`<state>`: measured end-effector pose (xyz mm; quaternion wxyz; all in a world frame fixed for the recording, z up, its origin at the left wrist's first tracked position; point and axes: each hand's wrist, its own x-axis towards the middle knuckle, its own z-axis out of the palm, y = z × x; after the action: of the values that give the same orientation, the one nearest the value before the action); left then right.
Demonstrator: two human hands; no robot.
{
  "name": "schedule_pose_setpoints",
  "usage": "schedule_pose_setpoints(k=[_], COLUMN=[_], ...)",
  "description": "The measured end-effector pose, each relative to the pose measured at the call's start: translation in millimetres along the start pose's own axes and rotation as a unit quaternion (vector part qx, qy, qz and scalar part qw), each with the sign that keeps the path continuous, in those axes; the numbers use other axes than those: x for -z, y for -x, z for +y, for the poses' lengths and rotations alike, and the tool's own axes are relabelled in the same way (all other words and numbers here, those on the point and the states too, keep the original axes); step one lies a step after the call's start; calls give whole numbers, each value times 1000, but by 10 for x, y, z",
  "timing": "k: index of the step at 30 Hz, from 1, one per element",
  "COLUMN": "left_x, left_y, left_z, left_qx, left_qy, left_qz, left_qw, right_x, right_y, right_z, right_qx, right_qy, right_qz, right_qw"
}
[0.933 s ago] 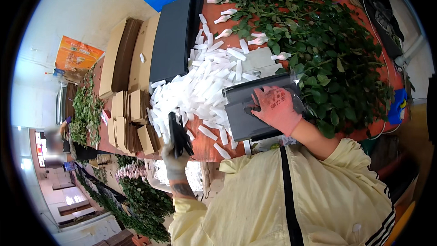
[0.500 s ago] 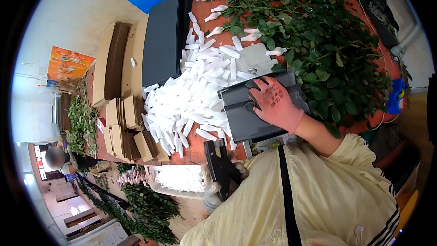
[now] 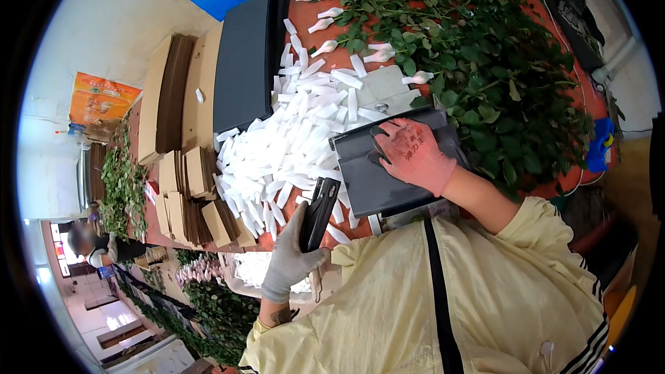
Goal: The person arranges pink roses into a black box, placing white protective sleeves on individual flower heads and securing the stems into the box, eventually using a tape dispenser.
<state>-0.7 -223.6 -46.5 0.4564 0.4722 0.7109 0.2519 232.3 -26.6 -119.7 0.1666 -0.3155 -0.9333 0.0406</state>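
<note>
A black stapler (image 3: 321,213) is gripped in my left hand (image 3: 289,263), which wears a grey glove. Its nose points up, over the near edge of the white sleeves. My right hand (image 3: 415,154), in a pink glove with dark fingertips, lies palm down on a folded glossy black sheet (image 3: 384,190). Its fingers rest along the top of the sheet; anything under the palm is hidden. Leafy green stems reach the sheet's right side. Just left of it spreads a heap of small white foam sleeves (image 3: 277,149).
Rose stems (image 3: 485,69) with sleeved buds (image 3: 419,78) cover the table's far right. Left of the heap stand black sheets (image 3: 242,62) and cardboard pieces (image 3: 163,97). Below the table edge is a bin of white sleeves (image 3: 251,266). Another person (image 3: 104,249) stands far left.
My left hand has lifted the stapler up from beside my body toward the sleeves, and its forearm now shows. My right hand stays on the black sheet, its fingers drawn closer together.
</note>
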Motion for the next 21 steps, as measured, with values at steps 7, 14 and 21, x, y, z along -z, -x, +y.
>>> schedule_pose_setpoints(k=[7,14,21], left_x=[153,147,130], left_y=[-269,-590,-812], left_z=[-6,-185,-9], left_qx=[-15,7,19], left_qy=[-37,157,25], left_qz=[-86,-169,-180], left_qw=[995,973,983], right_x=[-36,-57,-154], right_y=[-64,-51,-18], right_z=[-10,-6,35], right_qx=[-17,-16,-21], right_qy=[6,6,3], right_qz=[-58,-3,-22], right_qw=[998,1000,1000])
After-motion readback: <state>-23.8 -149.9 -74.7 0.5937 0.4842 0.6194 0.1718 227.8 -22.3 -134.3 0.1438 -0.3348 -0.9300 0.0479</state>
